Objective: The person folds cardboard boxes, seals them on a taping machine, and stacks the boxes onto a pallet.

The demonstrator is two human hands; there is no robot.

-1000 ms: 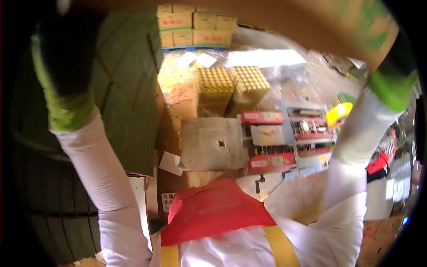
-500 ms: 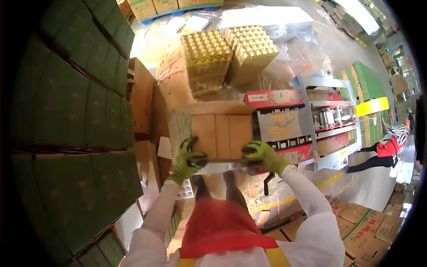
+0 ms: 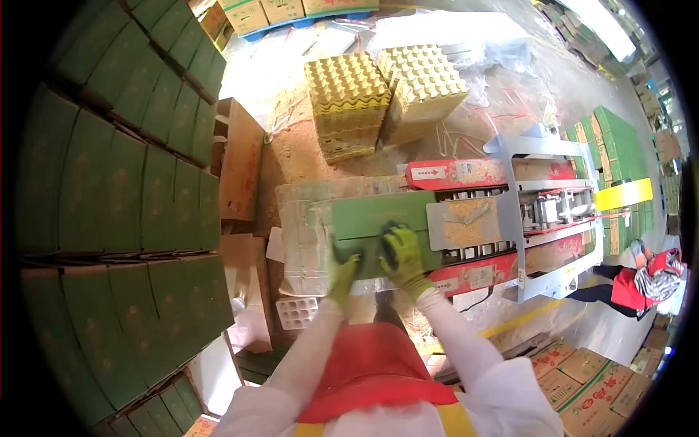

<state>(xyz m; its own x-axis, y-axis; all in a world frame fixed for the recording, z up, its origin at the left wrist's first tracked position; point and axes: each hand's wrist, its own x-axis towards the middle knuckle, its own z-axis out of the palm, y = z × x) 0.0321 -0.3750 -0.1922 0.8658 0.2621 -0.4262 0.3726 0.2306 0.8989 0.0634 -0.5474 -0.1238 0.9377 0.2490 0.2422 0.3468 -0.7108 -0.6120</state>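
Note:
A cardboard box point(image 3: 382, 213) with green top flaps lies in front of me, its flaps folded over and a seam running across the top. My right hand point(image 3: 403, 256), in a green glove with dark fingertips, lies on the near flap with its fingers spread. At the near left corner of the box is my left hand point(image 3: 344, 275), gloved the same way, its fingers against the cardboard and somewhat blurred. The box's right edge meets a taping machine point(image 3: 542, 211) with red side rails, a grey plate and a roll of yellow tape point(image 3: 623, 194).
Tall stacks of green boxes point(image 3: 109, 182) stand close on my left. Yellow egg trays point(image 3: 349, 109) are piled beyond the box. A co-worker point(image 3: 652, 280) in a red apron is at the far right. Brown cartons point(image 3: 582, 379) sit low on the right, and a white tray point(image 3: 297, 312) lies near my left forearm.
The box's open brown interior is now covered by green flaps. My right hand has moved from the near right corner onto the top, and my left hand has shifted right along the near side.

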